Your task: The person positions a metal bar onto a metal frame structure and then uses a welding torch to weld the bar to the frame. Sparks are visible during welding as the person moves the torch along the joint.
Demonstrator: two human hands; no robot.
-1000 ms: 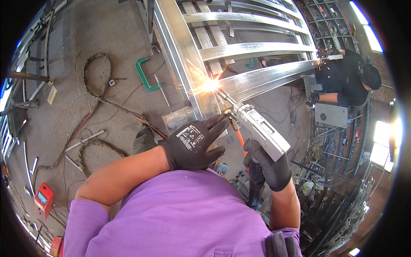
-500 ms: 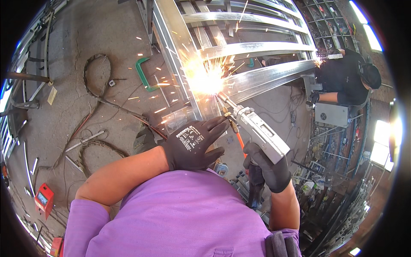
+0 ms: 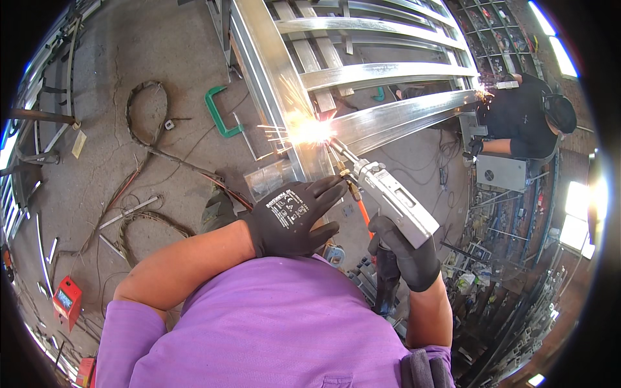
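A silver welding gun [image 3: 401, 202] sits in my black-gloved right hand [image 3: 409, 257], whose fingers wrap its dark grip. Its nozzle points up and left at a joint of a shiny metal frame [image 3: 266, 77], where a bright welding glow [image 3: 313, 131] throws sparks. Stretched out palm down, my gloved left hand [image 3: 292, 215] lies over the near end of the frame, thumb apart from the fingers. Its fingertips reach close to the brass fitting [image 3: 345, 173] under the nozzle; whether they touch it I cannot tell. An orange hose [image 3: 363, 210] hangs below the gun.
At the right, a person in black [image 3: 517, 116] works at the frame's far end, with sparks there too. A green C-clamp [image 3: 212, 111] is left of the frame. Cables [image 3: 150, 149] coil on the floor, near a red machine [image 3: 66, 302]. Metal stock [image 3: 517, 323] lies lower right.
The welding glow and spray of sparks have shrunk, so more of the frame shows. Both my hands and the gun stay almost in place. Sparks beside the other person spread slightly.
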